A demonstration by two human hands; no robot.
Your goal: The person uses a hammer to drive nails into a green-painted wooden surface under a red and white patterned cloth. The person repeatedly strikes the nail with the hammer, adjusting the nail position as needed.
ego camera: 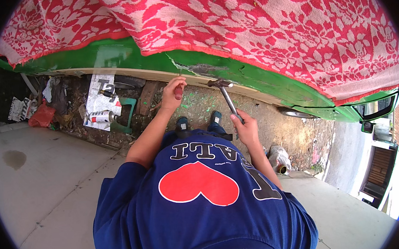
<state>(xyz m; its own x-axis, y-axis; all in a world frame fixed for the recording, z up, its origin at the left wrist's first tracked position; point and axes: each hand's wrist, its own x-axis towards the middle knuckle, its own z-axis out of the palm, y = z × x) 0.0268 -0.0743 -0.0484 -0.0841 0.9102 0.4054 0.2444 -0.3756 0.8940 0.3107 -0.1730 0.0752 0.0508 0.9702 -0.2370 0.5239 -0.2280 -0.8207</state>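
My left hand (173, 93) grips the dark red handle of a thin-shafted hand tool (179, 91), which looks like a screwdriver or chisel; its shaft points up at the vehicle's side. My right hand (245, 126) is closed around the handle of a hammer (228, 100). The hammer's head is close to the lower edge of the green body panel (143, 64) and to the right of the red-handled tool. Cracked and missing paint shows a grey damaged patch (206, 68) on the panel. A red and pink floral cloth (247, 20) drapes over the vehicle.
At left, a spray can (102, 116) lies on printed paper (95, 100), beside a green plastic piece (129, 112) and a red plastic bag (42, 114). Green paint flakes dot the ground around my feet. A wheel (297, 112) and a clear bag (278, 156) are at right.
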